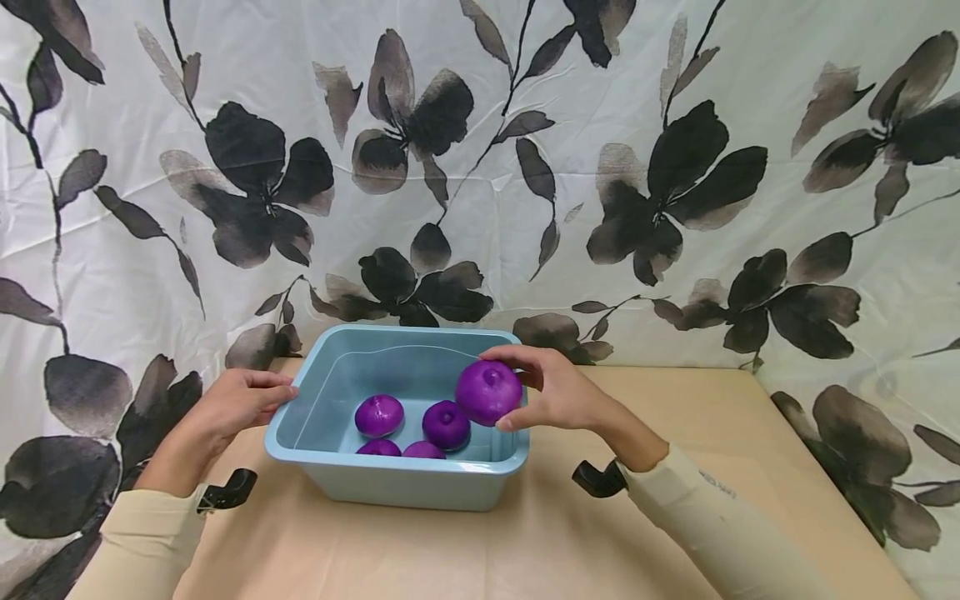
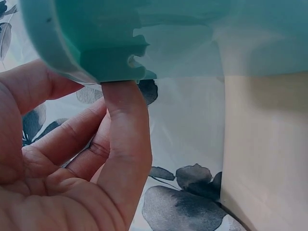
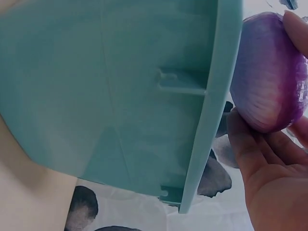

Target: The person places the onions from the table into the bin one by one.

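A light blue plastic tub [image 1: 405,483] stands on the table with several purple onions inside, among them one onion [image 1: 378,415] at the left and a darker onion [image 1: 446,425] further right. My left hand [image 1: 238,403] pinches the tub's left rim between thumb and fingers; the left wrist view shows the thumb under the rim [image 2: 62,67]. With thumb and fingers my right hand [image 1: 551,387] holds another purple onion [image 1: 487,392] over the tub's right rim. The right wrist view has this onion [image 3: 269,72] just beyond the rim, gripped by the right hand [image 3: 274,178].
A tan covering lies over the table [image 1: 645,517]. Behind it hangs a white cloth [image 1: 525,250] with dark flower prints, also draping down at both sides. A black wrist mount [image 1: 600,479] sticks out from the right sleeve, another mount [image 1: 231,490] from the left.
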{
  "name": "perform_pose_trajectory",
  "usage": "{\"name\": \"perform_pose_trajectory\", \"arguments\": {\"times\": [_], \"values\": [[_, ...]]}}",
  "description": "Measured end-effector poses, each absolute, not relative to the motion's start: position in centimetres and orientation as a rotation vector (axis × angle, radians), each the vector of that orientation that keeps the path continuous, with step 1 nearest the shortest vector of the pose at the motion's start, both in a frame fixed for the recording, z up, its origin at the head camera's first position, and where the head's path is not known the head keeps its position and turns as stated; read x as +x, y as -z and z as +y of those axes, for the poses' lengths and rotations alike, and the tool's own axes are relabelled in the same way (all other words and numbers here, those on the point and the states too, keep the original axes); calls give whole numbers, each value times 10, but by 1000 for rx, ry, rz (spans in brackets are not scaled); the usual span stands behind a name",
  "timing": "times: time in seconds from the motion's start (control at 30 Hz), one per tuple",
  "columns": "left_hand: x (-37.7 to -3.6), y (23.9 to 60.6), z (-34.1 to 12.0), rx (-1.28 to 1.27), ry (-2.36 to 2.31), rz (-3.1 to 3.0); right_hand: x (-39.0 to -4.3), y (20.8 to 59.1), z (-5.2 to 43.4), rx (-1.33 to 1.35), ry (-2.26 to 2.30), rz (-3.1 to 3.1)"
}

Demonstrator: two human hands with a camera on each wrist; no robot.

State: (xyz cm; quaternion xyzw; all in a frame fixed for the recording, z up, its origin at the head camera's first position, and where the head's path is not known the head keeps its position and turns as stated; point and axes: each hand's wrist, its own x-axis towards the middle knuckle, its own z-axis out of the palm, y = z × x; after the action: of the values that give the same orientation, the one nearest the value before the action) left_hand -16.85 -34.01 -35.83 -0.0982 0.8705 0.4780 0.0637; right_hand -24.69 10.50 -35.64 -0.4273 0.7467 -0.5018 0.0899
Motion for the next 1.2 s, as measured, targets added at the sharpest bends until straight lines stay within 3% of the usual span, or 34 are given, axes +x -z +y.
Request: {"name": "perform_pose_trajectory", "arguments": {"times": [0.7,1.2], "values": [[-166,361,-339,-291,-1434,2651,-283,351,84,-1278,1225,2130],[-164,356,-347,-297,-1391,2651,-285,348,65,-1254,990,2203]]}}
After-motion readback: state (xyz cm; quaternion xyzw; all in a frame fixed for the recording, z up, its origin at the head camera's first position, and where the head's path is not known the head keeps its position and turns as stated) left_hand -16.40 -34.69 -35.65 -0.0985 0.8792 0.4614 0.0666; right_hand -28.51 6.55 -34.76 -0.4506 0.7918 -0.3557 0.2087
